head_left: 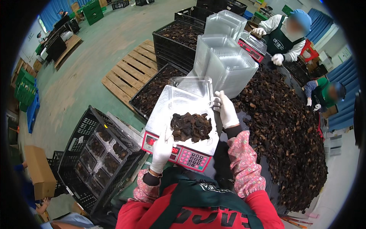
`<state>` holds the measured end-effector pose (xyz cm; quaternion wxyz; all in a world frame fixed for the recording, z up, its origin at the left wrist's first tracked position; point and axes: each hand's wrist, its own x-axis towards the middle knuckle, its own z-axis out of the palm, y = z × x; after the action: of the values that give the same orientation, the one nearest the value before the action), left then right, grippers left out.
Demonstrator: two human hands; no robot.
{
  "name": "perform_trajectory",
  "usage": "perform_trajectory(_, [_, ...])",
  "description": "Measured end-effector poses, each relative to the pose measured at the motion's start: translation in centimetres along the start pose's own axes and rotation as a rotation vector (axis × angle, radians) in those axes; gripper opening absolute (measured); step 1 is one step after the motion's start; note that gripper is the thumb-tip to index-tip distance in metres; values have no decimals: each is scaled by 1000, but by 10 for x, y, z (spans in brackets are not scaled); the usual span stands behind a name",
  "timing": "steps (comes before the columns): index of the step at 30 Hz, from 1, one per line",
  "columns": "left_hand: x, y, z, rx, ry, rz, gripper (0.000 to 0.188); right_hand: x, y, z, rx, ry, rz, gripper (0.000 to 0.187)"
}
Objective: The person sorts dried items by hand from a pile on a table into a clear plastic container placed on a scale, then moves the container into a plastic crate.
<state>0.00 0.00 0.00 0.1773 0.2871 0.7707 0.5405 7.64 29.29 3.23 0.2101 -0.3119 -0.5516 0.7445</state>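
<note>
A clear plastic clamshell box (178, 139) sits on a red and silver weighing scale (183, 157), its lid (190, 86) raised at the far side. Dark, curled pieces that look like dried wood ear mushrooms (190, 127) fill its base. My left hand (162, 152), in a white glove, grips the box's near left rim, fingers pressed together. Gloved in white too, my right hand (228, 112) is at the far right of the box, with fingers bent at the lid's edge. Glare hides part of the box's outline.
Loose mushrooms (284, 141) cover the table to the right. Stacked empty clamshells (228, 68) stand beyond the scale. A black crate (82, 152) of filled boxes is at left; mushroom crates (179, 32) stand near a pallet (131, 68). Two co-workers (286, 36) work at far right.
</note>
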Motion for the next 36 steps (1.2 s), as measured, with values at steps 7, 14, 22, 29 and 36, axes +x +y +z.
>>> perform_trajectory(7, [-8,13,17,-497,-49,-279,28,-116,3,-20,-496,-16,-309,26])
perform_trajectory(14, [-13,20,12,-498,-114,-334,38,-145,21,-20,-610,12,209,41])
perform_trajectory(22, [-19,14,33,-796,-16,-170,30,-136,20,-28,-113,-250,300,21])
perform_trajectory(29, [-50,45,-11,-761,286,-72,37,-163,19,31,-8,-187,17,14])
perform_trajectory(36, [-71,66,-77,-1222,493,122,46,-179,14,182,-476,-662,-562,13])
